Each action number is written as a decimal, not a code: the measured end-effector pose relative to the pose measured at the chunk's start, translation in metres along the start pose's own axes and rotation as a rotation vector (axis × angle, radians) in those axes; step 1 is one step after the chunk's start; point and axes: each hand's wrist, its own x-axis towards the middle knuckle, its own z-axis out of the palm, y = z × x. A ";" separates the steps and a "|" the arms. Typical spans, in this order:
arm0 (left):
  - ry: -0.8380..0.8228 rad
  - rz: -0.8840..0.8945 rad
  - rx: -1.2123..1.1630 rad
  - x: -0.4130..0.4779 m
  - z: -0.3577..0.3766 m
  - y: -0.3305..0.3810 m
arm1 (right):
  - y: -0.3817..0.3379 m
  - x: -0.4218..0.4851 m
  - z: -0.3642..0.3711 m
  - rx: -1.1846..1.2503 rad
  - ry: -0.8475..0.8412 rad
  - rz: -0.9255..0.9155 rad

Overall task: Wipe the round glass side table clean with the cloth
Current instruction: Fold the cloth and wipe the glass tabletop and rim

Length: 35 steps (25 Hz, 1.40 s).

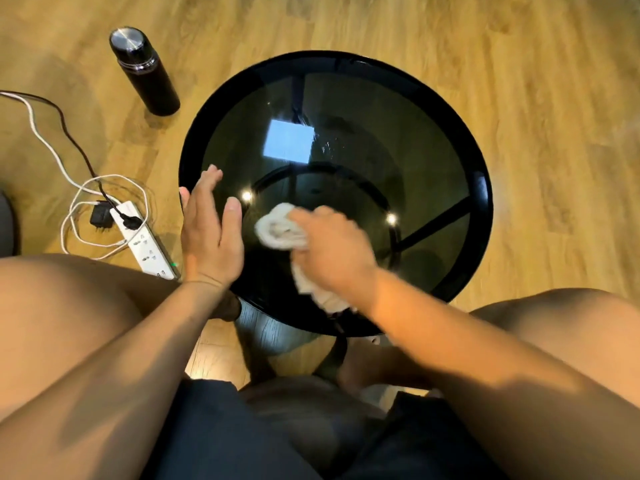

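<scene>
- A bunched white cloth (282, 227) is held in the right hand (332, 247), with the fingers closed over it; the cloth is pressed onto the near part of the table top, and a loose end trails back under the wrist toward the near rim.
- The left hand (211, 230) is kept open and empty, fingers stretched out and together, set at the near-left edge of the table; whether the palm touches the glass cannot be told.
- The round dark glass table (433, 140) is seen from above; its black rim encloses a smoked top through which a lower ring and legs are visible. A bright square reflection and a few wet streaks are seen on the far half.
- A black flask (147, 72), closed by a metal-topped lid, is stood upright on the wooden floor (519, 46), well apart from the table at far left. Its contents cannot be seen.
- A white power strip (147, 242) is laid on the floor beside the left hand, with a black adapter and a plug in it and black and white cables looped nearby.
</scene>
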 end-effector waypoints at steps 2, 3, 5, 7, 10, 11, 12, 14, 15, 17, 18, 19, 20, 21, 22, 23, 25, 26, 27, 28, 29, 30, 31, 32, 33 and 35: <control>0.003 -0.081 0.001 0.001 0.000 -0.003 | 0.069 0.008 -0.021 -0.053 0.083 0.126; -0.003 -0.116 0.003 0.001 0.000 -0.004 | 0.106 0.010 -0.035 -0.086 0.131 0.213; -0.014 -0.144 0.017 0.001 0.002 -0.005 | 0.171 0.013 -0.065 -0.140 0.207 0.413; -0.031 -0.144 0.017 0.000 0.003 -0.005 | 0.202 0.017 -0.086 -0.157 0.244 0.531; -0.030 -0.086 0.019 0.002 0.004 -0.008 | 0.183 0.031 -0.082 -0.115 0.248 0.551; -0.025 -0.059 0.024 0.003 0.004 -0.007 | 0.162 0.035 -0.076 -0.092 0.255 0.526; -0.023 -0.037 0.025 0.003 0.004 -0.006 | 0.135 0.037 -0.065 -0.086 0.258 0.477; -0.029 -0.006 0.016 0.003 0.004 -0.004 | 0.066 0.038 -0.032 -0.039 0.189 0.319; -0.027 0.005 0.014 0.003 0.003 -0.004 | 0.024 0.036 -0.016 0.035 0.134 0.203; 0.017 -0.023 -0.028 0.002 0.002 -0.009 | -0.050 0.028 0.007 0.229 0.041 -0.023; 0.055 -0.070 -0.057 0.003 0.001 -0.010 | -0.067 0.026 0.012 0.311 0.010 -0.086; 0.082 -0.104 -0.058 0.004 0.000 -0.009 | -0.072 0.027 0.013 0.345 -0.008 -0.118; 0.082 -0.108 -0.026 0.004 0.000 -0.007 | -0.065 0.031 0.013 0.331 -0.017 -0.137; 0.065 -0.091 0.019 0.003 0.001 -0.005 | -0.051 0.038 0.011 0.291 -0.031 -0.147; 0.042 -0.073 0.047 0.002 0.002 -0.004 | -0.031 0.043 0.009 0.239 -0.034 -0.144; 0.029 -0.071 0.051 0.001 0.003 -0.003 | -0.008 0.048 0.004 0.173 -0.011 -0.109; 0.044 -0.114 0.030 0.003 0.004 -0.002 | 0.057 0.057 -0.012 0.031 0.073 0.026; 0.063 -0.132 0.030 0.003 0.004 -0.003 | 0.093 0.058 -0.026 -0.005 0.131 0.127; 0.080 -0.144 0.038 0.004 0.004 -0.004 | 0.132 0.057 -0.047 -0.022 0.178 0.241; 0.090 -0.148 0.043 0.004 0.004 -0.005 | 0.163 0.054 -0.068 -0.036 0.215 0.346; 0.091 -0.146 0.045 0.005 0.005 -0.006 | 0.190 0.052 -0.088 -0.058 0.228 0.442; 0.088 -0.142 0.047 0.005 0.005 -0.007 | 0.206 0.050 -0.102 -0.084 0.234 0.503; 0.086 -0.138 0.050 0.005 0.005 -0.007 | 0.208 0.051 -0.108 -0.105 0.228 0.538; 0.083 -0.136 0.049 0.005 0.005 -0.008 | 0.201 0.055 -0.105 -0.115 0.231 0.529; 0.076 -0.139 0.043 0.005 0.005 -0.008 | 0.191 0.059 -0.100 -0.104 0.233 0.511; 0.065 -0.155 0.033 0.006 0.004 -0.009 | 0.154 0.066 -0.086 -0.053 0.254 0.455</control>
